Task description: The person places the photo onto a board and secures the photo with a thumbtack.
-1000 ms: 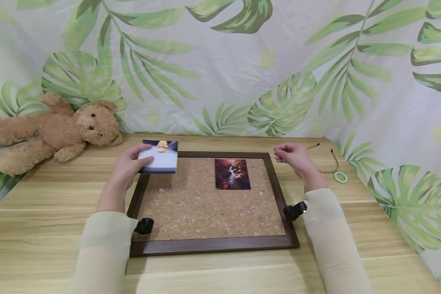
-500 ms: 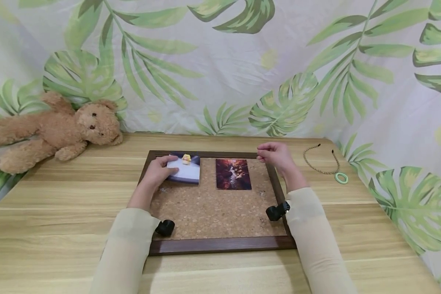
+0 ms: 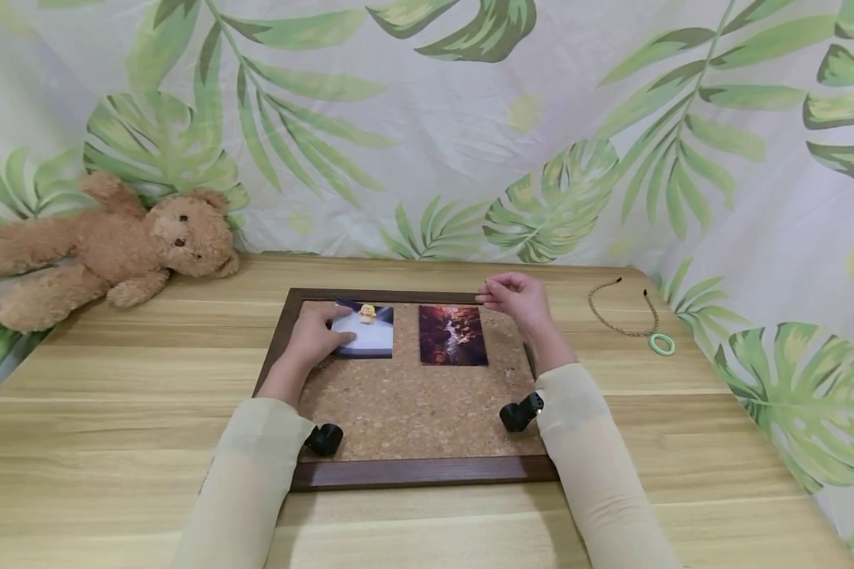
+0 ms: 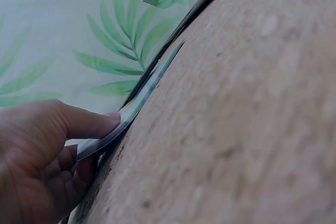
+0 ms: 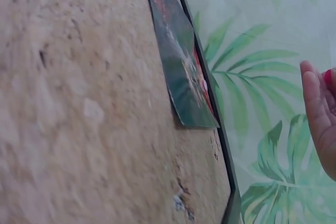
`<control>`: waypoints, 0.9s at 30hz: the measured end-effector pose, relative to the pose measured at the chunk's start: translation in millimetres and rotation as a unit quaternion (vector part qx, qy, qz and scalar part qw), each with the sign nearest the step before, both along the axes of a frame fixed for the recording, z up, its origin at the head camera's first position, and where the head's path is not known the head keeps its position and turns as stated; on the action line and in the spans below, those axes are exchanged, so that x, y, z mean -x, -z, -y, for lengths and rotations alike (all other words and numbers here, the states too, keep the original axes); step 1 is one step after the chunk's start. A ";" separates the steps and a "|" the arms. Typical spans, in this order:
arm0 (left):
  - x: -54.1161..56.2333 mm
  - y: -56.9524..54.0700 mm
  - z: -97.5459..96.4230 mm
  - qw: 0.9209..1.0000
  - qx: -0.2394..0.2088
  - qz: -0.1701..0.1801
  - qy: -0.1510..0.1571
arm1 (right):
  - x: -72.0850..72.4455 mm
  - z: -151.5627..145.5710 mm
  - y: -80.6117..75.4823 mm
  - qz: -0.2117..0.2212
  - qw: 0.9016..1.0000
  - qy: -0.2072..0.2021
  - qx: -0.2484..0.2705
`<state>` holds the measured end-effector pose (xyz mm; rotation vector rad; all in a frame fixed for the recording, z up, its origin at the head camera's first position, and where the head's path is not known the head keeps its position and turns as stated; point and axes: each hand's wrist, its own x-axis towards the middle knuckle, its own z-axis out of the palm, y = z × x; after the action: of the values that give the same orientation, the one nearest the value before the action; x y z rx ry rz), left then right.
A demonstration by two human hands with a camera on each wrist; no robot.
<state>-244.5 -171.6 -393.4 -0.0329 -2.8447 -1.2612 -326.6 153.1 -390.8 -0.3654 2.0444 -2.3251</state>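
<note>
My left hand [image 3: 311, 338] pinches the left edge of a photo card [image 3: 375, 338] with a small yellow figure on a pale ground. The card is at the upper left of the framed corkboard [image 3: 413, 411]; in the left wrist view it bends between thumb and fingers, close to the cork. A dark red picture card [image 3: 452, 337] lies to its right, with a pink dot at its top edge in the right wrist view. My right hand [image 3: 525, 304] hovers above the top of that card, pinching a small red pin [image 5: 328, 78], mostly hidden by the fingers.
A brown teddy bear [image 3: 124, 245] lies at the back left of the wooden table [image 3: 100, 442]. Toward the back right are a braided headband [image 3: 605, 322] and a green ring [image 3: 661, 344]. A leaf-patterned cloth [image 3: 441, 118] hangs behind the table.
My left hand has brought the photo card rightward and down onto the corkboard's upper left. My right hand has moved left, from beside the frame to above the dark red card.
</note>
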 end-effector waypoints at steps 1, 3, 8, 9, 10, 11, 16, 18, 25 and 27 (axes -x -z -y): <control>0.1 0.0 -0.3 1.000 0.007 -0.003 0.003 | 8.9 -1.5 10.1 -0.003 1.000 0.004 0.001; 0.3 0.3 -1.1 1.000 0.022 -0.009 0.008 | 15.0 0.6 18.0 -0.003 1.000 0.014 0.009; -0.3 0.5 -3.6 0.998 0.055 -0.014 0.016 | 24.1 6.4 29.7 -0.003 0.998 0.028 0.056; -0.5 0.6 -3.9 0.998 0.058 -0.013 0.017 | 24.4 7.6 29.9 -0.006 0.998 0.032 0.059; -0.8 0.7 -4.2 0.998 0.059 -0.012 0.018 | 25.5 8.6 30.9 -0.012 0.998 0.037 0.059; -1.1 0.8 -4.4 0.998 0.060 -0.010 0.017 | 26.1 9.6 31.7 -0.021 0.997 0.042 0.054; -1.5 2.0 -5.6 0.998 0.067 -0.007 0.016 | 29.9 12.4 35.7 -0.070 0.995 0.063 0.026; -1.5 2.2 -5.8 0.997 0.073 -0.007 0.016 | 29.8 12.8 35.5 -0.077 0.995 0.063 0.025; -1.8 1.9 -5.3 0.995 0.097 -0.008 0.025 | -12.4 25.0 -10.5 -0.062 0.997 0.029 0.020; -2.3 0.9 -5.7 0.994 0.100 -0.016 0.032 | -25.4 30.9 -25.9 -0.056 0.998 0.022 0.020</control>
<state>-242.2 -166.0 -394.4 -0.1479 -2.9519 -0.9693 -301.2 122.2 -364.9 -0.4653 2.0784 -2.4262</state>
